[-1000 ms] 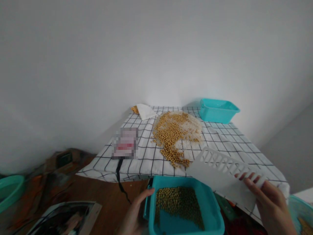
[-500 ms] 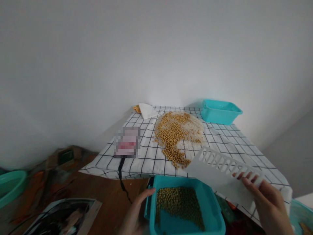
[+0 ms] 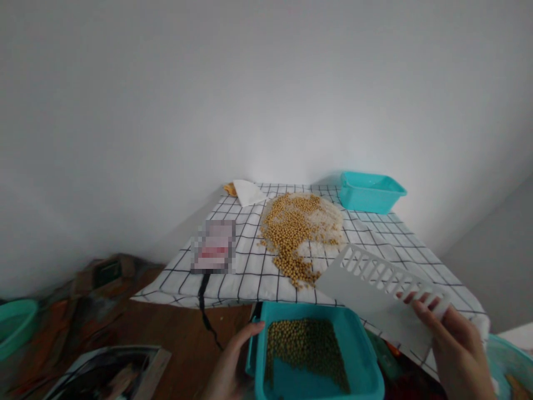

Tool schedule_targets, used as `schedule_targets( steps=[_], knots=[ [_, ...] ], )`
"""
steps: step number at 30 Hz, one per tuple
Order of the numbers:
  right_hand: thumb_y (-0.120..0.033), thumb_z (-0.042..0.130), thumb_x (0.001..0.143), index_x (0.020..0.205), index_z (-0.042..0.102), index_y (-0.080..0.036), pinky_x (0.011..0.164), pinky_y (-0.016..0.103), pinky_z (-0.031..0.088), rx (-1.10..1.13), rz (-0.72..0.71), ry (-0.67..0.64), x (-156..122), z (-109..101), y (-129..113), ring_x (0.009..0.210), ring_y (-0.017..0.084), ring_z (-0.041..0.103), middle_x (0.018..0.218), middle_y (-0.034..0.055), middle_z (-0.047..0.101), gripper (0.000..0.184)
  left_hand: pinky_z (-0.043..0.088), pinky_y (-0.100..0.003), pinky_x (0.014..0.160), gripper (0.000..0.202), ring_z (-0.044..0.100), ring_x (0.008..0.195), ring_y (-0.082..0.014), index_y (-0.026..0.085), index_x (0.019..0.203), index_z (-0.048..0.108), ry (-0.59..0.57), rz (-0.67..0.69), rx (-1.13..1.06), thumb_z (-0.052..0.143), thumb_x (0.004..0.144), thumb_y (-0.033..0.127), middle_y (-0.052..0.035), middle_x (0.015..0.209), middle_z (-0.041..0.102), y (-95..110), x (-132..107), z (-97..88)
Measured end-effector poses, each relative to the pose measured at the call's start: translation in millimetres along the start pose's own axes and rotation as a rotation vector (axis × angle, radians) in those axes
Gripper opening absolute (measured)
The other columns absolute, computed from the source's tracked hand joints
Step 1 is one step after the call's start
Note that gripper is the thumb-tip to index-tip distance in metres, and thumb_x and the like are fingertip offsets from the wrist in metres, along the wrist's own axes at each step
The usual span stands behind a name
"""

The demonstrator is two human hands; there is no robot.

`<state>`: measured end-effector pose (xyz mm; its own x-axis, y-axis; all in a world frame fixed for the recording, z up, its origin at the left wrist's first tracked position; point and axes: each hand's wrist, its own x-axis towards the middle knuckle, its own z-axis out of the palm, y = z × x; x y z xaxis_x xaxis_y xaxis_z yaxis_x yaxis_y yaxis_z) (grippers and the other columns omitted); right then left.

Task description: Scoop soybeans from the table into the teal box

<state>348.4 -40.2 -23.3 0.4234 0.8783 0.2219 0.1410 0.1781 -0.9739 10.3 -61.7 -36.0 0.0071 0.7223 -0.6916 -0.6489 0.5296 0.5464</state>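
My left hand grips the left rim of a teal tub holding soybeans, just below the table's near edge. My right hand pinches a white slotted plastic board, held tilted with its lower corner over the tub. A pile of soybeans mixed with white grains lies on the black-and-white checked tablecloth, its near tip close to the board's edge.
An empty teal tub stands at the table's far right. A white paper lies at the far left and a blurred pink card at the near left. Lower left on the floor are a green basin and a magazine.
Hardly anything moved: the board and right hand shifted very slightly, and the view wobbled a little. The left hand stays on the tub.
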Motion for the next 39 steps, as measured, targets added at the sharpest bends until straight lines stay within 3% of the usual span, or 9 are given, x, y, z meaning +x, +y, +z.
schedule_targets(
  steps=[3, 7, 13, 21, 28, 33, 39],
  knots=[
    [-0.038, 0.071, 0.075, 0.086, 0.074, -0.02, 0.075, 0.027, 0.053, 0.001, 0.03, -0.043, -8.2, 2.8, -9.6, 0.088, 0.026, 0.067, 0.092, 0.0056, 0.074, 0.021, 0.057, -0.032, 0.075, 0.011, 0.075, 0.078, -0.0256, 0.017, 0.07, 0.075, -0.018, 0.005, -0.013, 0.074, 0.071, 0.028, -0.0045, 0.066, 0.081, -4.6, 2.9, -7.8],
    [-0.038, 0.071, 0.075, 0.086, 0.074, -0.019, 0.073, 0.03, 0.054, -0.044, -0.017, -0.067, -7.9, 10.9, -19.8, 0.086, 0.027, 0.068, 0.091, 0.0069, 0.075, 0.022, 0.057, -0.036, 0.08, 0.016, 0.072, 0.094, -0.0288, 0.019, 0.082, 0.077, -0.044, 0.012, -0.05, 0.074, 0.07, 0.029, -0.0063, 0.082, 0.083, -9.4, 10.0, -17.8],
    [-0.04, 0.075, 0.071, 0.082, 0.075, -0.019, 0.062, 0.029, 0.056, -0.05, -0.098, -0.044, 1.0, 17.0, -13.1, 0.076, 0.027, 0.07, 0.084, 0.0065, 0.075, 0.023, 0.059, -0.038, 0.073, 0.019, 0.075, 0.079, -0.0287, 0.016, 0.083, 0.077, -0.045, 0.003, -0.027, 0.073, 0.071, 0.029, -0.006, 0.074, 0.082, -6.3, 9.1, -15.0],
    [-0.038, 0.071, 0.076, 0.09, 0.075, -0.02, 0.076, 0.027, 0.054, -0.006, 0.048, -0.117, -8.8, 17.4, -7.8, 0.093, 0.027, 0.068, 0.096, 0.0057, 0.075, 0.024, 0.059, -0.033, 0.07, 0.008, 0.075, 0.07, -0.0247, 0.018, 0.068, 0.077, -0.006, -0.014, -0.075, 0.075, 0.068, 0.026, -0.0026, 0.063, 0.08, -2.7, 0.1, -6.9],
    [-0.04, 0.069, 0.077, 0.089, 0.074, -0.02, 0.075, 0.025, 0.053, -0.042, 0.02, -0.131, -9.8, 32.1, -19.3, 0.09, 0.025, 0.068, 0.094, 0.005, 0.075, 0.024, 0.057, -0.023, 0.06, 0.007, 0.075, 0.071, -0.02, 0.019, 0.068, 0.077, -0.005, 0.051, -0.09, 0.073, 0.07, 0.024, -0.0014, 0.07, 0.081, -0.6, -3.8, -8.8],
    [-0.041, 0.07, 0.077, 0.09, 0.074, -0.02, 0.078, 0.029, 0.053, -0.035, 0.028, -0.148, -8.6, 34.3, -17.9, 0.094, 0.027, 0.067, 0.099, 0.0065, 0.074, 0.025, 0.058, -0.035, 0.075, 0.014, 0.075, 0.082, -0.0281, 0.015, 0.072, 0.077, -0.054, -0.051, -0.082, 0.072, 0.071, 0.028, -0.0081, 0.071, 0.081, 0.6, -5.4, -5.0],
    [-0.042, 0.068, 0.078, 0.09, 0.075, -0.019, 0.078, 0.031, 0.053, -0.038, 0.045, -0.177, -9.1, 37.6, -27.3, 0.092, 0.028, 0.067, 0.098, 0.0078, 0.074, 0.026, 0.059, -0.037, 0.075, 0.014, 0.075, 0.082, -0.0292, 0.014, 0.075, 0.077, -0.051, -0.036, -0.099, 0.074, 0.07, 0.026, -0.0085, 0.068, 0.081, 1.3, 2.2, -9.0]
  ],
)
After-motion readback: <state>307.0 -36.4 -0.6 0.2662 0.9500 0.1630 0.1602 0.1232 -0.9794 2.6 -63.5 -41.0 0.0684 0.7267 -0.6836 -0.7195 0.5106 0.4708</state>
